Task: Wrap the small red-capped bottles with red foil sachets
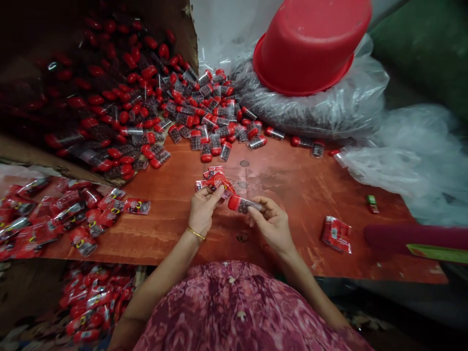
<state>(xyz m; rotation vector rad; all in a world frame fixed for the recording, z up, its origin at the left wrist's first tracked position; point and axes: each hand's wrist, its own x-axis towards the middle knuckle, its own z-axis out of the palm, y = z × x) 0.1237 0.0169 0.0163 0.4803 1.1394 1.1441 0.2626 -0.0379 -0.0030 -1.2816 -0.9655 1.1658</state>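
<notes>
My left hand (204, 209) pinches a red printed plastic packet (218, 180) between thumb and fingers, above the middle of the table. Close beside it, my right hand (272, 219) is closed on a clear tube with a red cap (239, 204), filled with small dark pieces. The capped end points left, toward the packet; I cannot tell whether it has entered the packet's mouth. More red packets (215, 170) lie just beyond my left fingers.
Many red-capped tubes (195, 139) spill from a cardboard box (84, 163) at the left. Filled packets (82, 241) lie front left. A red tub (310, 48) rests upside down on a plastic sack (329, 114). At the right are another red packet (336, 234) and plastic sheeting (420, 161).
</notes>
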